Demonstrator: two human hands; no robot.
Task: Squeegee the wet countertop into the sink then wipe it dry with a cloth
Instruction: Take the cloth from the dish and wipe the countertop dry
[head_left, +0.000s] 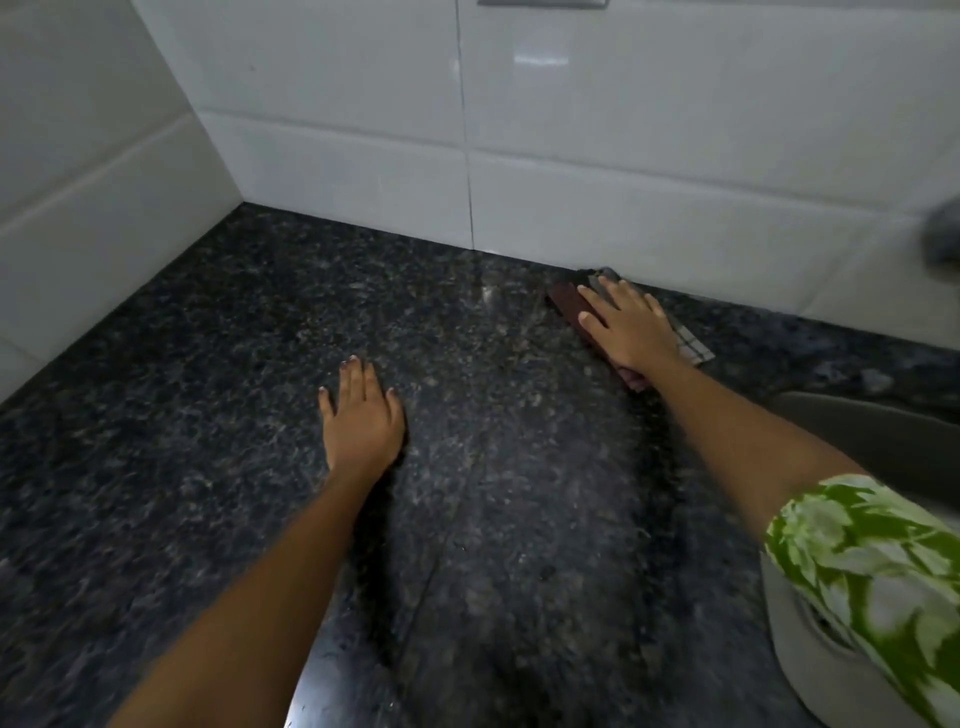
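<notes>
At the desk's (208, 415) back edge, against the tiled wall (623, 182), our right hand (626, 330) presses flat on what looks like the folded cloth (693, 348), pinning it for wiping. Our left hand (361, 413) rests open and empty mid-desk, bracing us. The sink (857, 431) lies right.

Stone surface (234, 415): black, flecked all over with grey and pale brown speckles.
Glossy wall tiles (623, 171): plain white, with thin grey grout lines.
Folded cloth (693, 348): dark maroon on one part, pale grey with a thin dark check at the edge.
Short sleeve (872, 566): bright green with white leaf print.
Sink rim (789, 644): dull grey.
</notes>
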